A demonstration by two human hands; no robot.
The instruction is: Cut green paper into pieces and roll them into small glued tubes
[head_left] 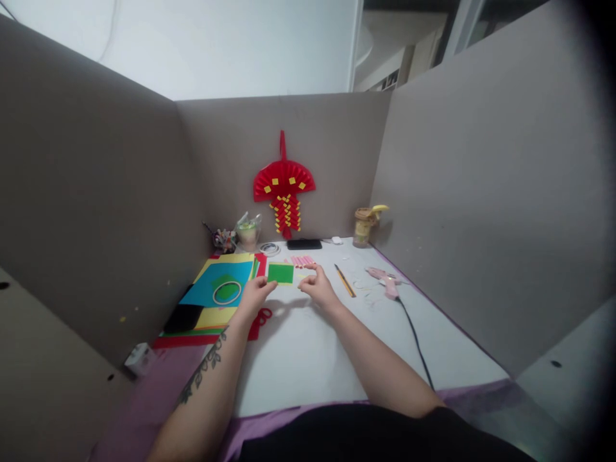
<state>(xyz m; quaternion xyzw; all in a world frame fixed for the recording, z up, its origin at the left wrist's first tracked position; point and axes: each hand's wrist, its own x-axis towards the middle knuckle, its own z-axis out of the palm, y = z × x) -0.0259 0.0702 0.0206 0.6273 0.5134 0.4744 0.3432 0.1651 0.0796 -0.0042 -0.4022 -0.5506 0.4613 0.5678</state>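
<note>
My left hand [258, 292] pinches the lower left corner of a green paper square [280, 273] with a thin yellow border. The square is held up above the table, facing me. To its right is my right hand [317, 287], apart from the paper, with the index finger raised away from the thumb. A faint yellow sliver shows by those fingertips; whether it is touched I cannot tell. Behind the hands lie several small pink rolls [302, 261]. Red-handled scissors [264, 316] rest beside my left wrist, partly hidden.
Coloured paper sheets [197, 287] with a tape ring [227, 293] are stacked at left. A pencil [345, 281] and a corded pink glue gun [389, 282] lie at right. Cups, a phone [304, 244] and a red paper ornament [284, 183] are at the back. Grey panels surround the table.
</note>
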